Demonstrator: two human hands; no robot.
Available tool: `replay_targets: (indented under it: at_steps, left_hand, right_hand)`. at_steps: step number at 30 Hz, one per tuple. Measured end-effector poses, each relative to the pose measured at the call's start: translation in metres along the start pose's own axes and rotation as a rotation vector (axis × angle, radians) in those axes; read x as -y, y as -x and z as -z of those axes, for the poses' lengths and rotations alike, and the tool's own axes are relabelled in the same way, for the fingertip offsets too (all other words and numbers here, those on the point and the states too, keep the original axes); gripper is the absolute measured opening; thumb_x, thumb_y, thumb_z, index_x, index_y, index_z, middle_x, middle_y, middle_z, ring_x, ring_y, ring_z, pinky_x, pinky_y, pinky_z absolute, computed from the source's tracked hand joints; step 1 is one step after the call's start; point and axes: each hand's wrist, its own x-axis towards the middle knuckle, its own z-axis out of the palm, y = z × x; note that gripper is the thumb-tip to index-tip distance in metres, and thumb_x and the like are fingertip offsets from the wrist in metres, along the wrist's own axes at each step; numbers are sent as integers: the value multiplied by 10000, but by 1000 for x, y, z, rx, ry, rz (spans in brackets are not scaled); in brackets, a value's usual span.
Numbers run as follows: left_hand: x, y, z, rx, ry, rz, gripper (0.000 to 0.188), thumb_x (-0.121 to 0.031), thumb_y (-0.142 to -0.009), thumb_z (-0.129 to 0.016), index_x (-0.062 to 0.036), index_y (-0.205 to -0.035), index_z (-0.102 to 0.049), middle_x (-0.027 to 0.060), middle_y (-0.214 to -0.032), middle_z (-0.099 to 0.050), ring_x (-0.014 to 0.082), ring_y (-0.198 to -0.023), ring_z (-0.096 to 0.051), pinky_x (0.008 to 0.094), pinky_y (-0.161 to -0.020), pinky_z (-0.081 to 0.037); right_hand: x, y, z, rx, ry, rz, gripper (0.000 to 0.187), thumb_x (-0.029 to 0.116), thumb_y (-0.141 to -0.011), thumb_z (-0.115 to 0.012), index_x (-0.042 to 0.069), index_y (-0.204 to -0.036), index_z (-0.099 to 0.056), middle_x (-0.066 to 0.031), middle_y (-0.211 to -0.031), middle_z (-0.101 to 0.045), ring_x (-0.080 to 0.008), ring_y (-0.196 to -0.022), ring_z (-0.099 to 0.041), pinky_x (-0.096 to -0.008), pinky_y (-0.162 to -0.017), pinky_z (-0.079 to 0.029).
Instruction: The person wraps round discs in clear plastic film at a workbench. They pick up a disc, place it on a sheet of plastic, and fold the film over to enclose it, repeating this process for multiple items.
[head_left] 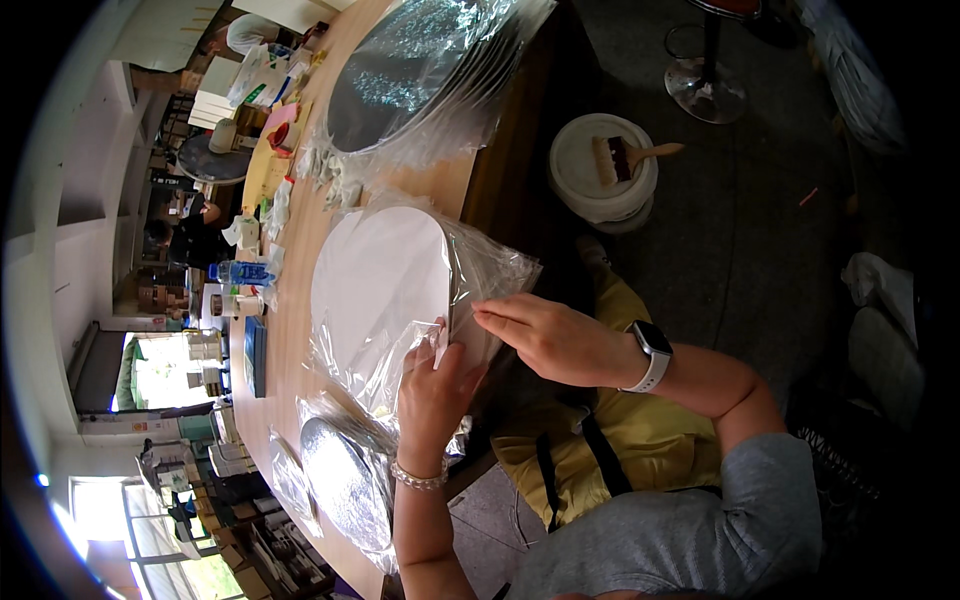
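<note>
A round white board lies on the table inside a clear plastic bag whose loose edge spreads toward me. My left hand, with a beaded bracelet at the wrist, is closed on the bag near the board's lower edge. A narrow white strip shows by its fingertips; I cannot make out what it is. Wearing a watch, my right hand pinches the bag's film at the board's near edge, fingertips together.
Large round silver boards in plastic film are stacked farther up the wooden table. Foil-covered discs lie beside my left forearm. A brush rests on a white lidded bucket on the floor. Bottles and a blue box stand opposite.
</note>
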Motion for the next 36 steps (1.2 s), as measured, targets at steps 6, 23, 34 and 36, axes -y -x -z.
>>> replay_targets:
  at_steps: [6, 23, 34, 36]
  left_hand:
    - [7, 2, 1, 16, 89, 48, 346, -227, -673, -798, -88, -909, -585, 150, -1207, -593, 341, -908, -617, 405, -741, -528]
    - [-3, -1, 0, -58, -30, -45, 355, -81, -744, -698, -65, -1079, -582, 204, -1221, -575, 363, -931, -627, 408, -778, -528]
    - [5, -1, 5, 32, 113, 28, 373, -162, -728, -745, -103, -1060, -587, 146, -1282, -535, 341, -1000, -591, 408, -791, -530]
    - [7, 1, 4, 20, 92, 7, 376, -133, -741, -725, -108, -1091, -589, 147, -1282, -534, 341, -999, -592, 405, -791, -531]
  right_hand:
    - [-1, 2, 1, 20, 2, -13, 360, 32, -847, -499, -111, -1177, -509, -229, -1222, -526, -336, -1102, -544, -372, -959, -450]
    - [1, 0, 0, 13, 15, -3, 355, 19, -833, -515, -103, -1166, -517, -223, -1206, -538, -335, -1091, -551, -372, -944, -460]
    - [-1, 0, 0, 11, 11, -4, 345, 14, -833, -511, -106, -1157, -521, -224, -1193, -543, -335, -1072, -559, -371, -932, -465]
    - [-1, -1, 0, 11, 0, -5, 344, 9, -831, -512, -107, -1154, -523, -222, -1192, -544, -333, -1070, -560, -370, -931, -466]
